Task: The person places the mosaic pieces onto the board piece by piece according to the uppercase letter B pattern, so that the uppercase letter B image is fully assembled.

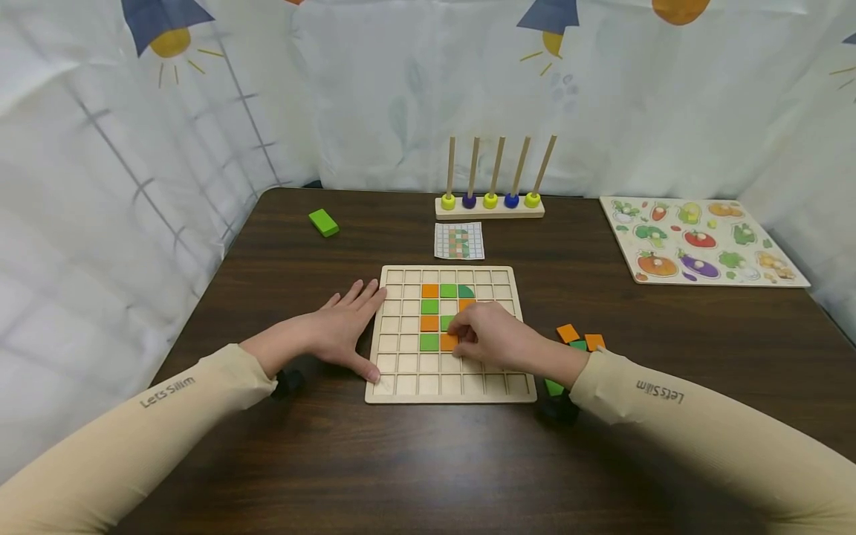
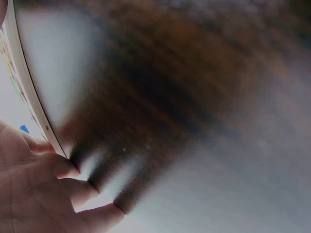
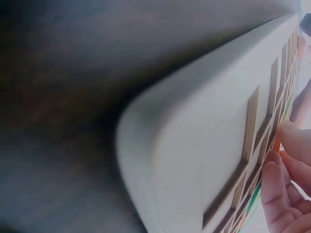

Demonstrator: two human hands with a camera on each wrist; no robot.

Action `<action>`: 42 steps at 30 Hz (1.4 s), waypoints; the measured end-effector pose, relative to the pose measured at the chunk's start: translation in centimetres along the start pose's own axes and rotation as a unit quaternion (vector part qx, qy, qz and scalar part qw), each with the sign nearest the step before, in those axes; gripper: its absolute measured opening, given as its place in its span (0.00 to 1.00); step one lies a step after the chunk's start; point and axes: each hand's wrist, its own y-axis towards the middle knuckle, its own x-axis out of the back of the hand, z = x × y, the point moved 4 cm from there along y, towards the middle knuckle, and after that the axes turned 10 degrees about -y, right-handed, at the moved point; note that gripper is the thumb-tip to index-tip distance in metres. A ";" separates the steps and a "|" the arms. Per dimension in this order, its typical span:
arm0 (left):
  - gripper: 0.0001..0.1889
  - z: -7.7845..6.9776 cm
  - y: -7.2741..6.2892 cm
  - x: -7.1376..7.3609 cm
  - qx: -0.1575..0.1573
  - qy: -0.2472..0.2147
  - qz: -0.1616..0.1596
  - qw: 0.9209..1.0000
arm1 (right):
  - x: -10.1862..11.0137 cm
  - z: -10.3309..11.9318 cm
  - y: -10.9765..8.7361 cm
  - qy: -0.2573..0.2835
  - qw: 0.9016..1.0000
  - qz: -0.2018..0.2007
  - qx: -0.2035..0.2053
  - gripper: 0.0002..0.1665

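Note:
A wooden grid board [image 1: 401, 364] lies on the dark table, several of its squares filled with orange and green tiles, among them a green tile [image 1: 430, 306] and a dark green quarter-circle tile [image 1: 465, 292]. Spread along the board's left edge is my left hand [image 1: 344, 327], thumb near the lower left corner, fingertips at the upper left. My right hand [image 1: 495, 336] reaches over the board from the right. Its thumb and curled fingers pinch an orange tile [image 1: 449, 342] in the lower part of the pattern; the right wrist view shows this orange tile [image 3: 277, 143] between the fingertips.
Beyond the board lies a pattern card [image 1: 458, 241], with a peg stand [image 1: 490, 210] holding beads behind it. A green block [image 1: 324, 222] is at back left, a vegetable puzzle board [image 1: 709, 241] at back right. Loose tiles [image 1: 567, 334] lie near my right wrist.

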 end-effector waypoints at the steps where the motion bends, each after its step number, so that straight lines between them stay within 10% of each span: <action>1: 0.74 0.0 0.0 0.0 0.000 0.000 0.000 1.000 | 0.0 0.0 0.0 -0.002 1.000 -0.001 0.001 0.13; 30: 0.74 -0.1 0.0 0.0 0.000 0.002 -0.002 1.000 | 1.3 -1.2 0.1 -0.064 0.997 -0.031 -0.005 0.15; 42: 0.74 0.0 0.0 0.0 0.001 -0.002 -0.002 1.000 | 3.5 -7.2 -5.2 -0.013 0.996 -0.067 -0.062 0.13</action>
